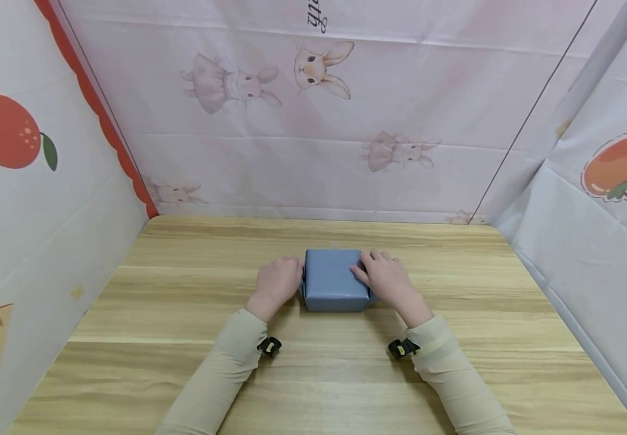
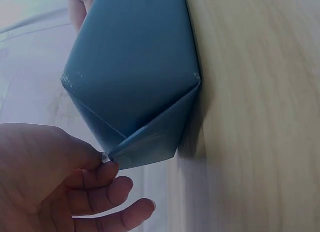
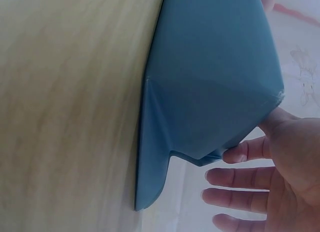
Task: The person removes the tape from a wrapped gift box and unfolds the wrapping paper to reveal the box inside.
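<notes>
A box wrapped in blue-grey paper [image 1: 335, 275] lies on the wooden table. At its left end, my left hand [image 1: 279, 281] pinches the tip of a folded paper flap [image 2: 155, 139] between thumb and forefinger, as the left wrist view shows. My right hand [image 1: 389, 279] rests over the top right edge of the box. Seen from the right wrist, the right hand's forefinger touches the folded paper at the box's right end, and its other fingers are extended and spread. A lower flap [image 3: 152, 167] sticks out along the table there, loose from the end.
The wooden table [image 1: 335, 374] runs back to a pink cloth wall [image 1: 292, 169] printed with rabbits. White cloth walls with fruit prints stand at the left [image 1: 47, 211] and right [image 1: 580, 181]. Each wrist carries a black strap.
</notes>
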